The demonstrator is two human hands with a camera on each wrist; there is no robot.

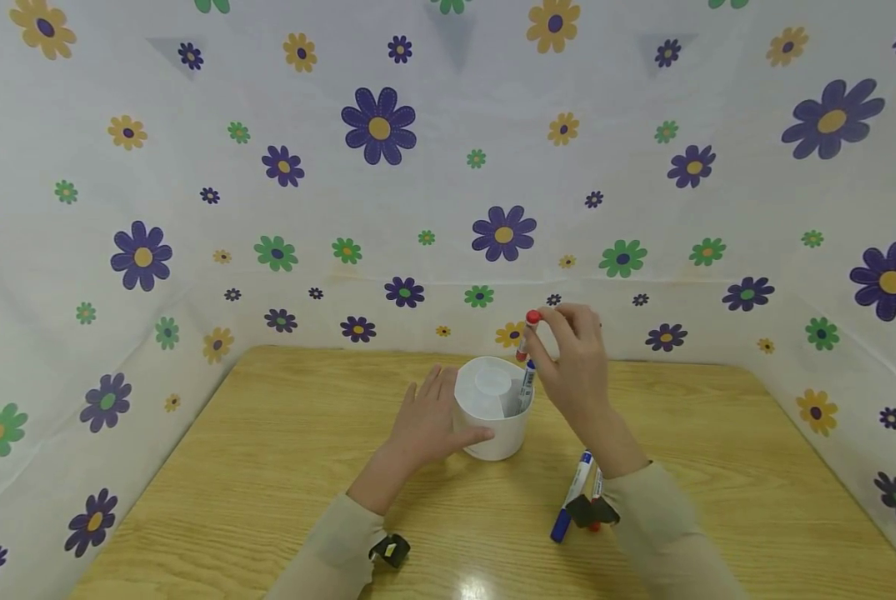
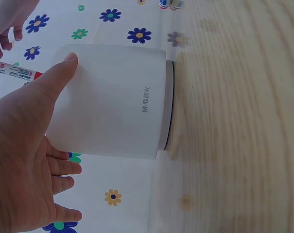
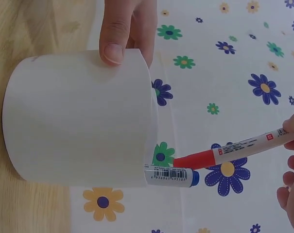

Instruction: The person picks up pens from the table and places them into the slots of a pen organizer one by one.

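Right hand (image 1: 577,354) pinching a red marker (image 3: 234,150) by its upper end, fingers curled round the barrel. Long axis near upright in the head view, capped red tip pointing down at the cup (image 1: 493,408), just above the rim on its right side and not yet inside. Beside that tip, already in the cup, a blue marker (image 3: 172,175) with its end poking past the rim. Left hand (image 1: 427,425) steadying the cup from the left, fingers straight along the wall, thumb (image 2: 64,68) pressed on the near side (no real grip, only bracing). Cup upright on the table (image 1: 267,467). Two more markers (image 1: 573,493) flat on the wood by the right forearm, well apart from the cup.
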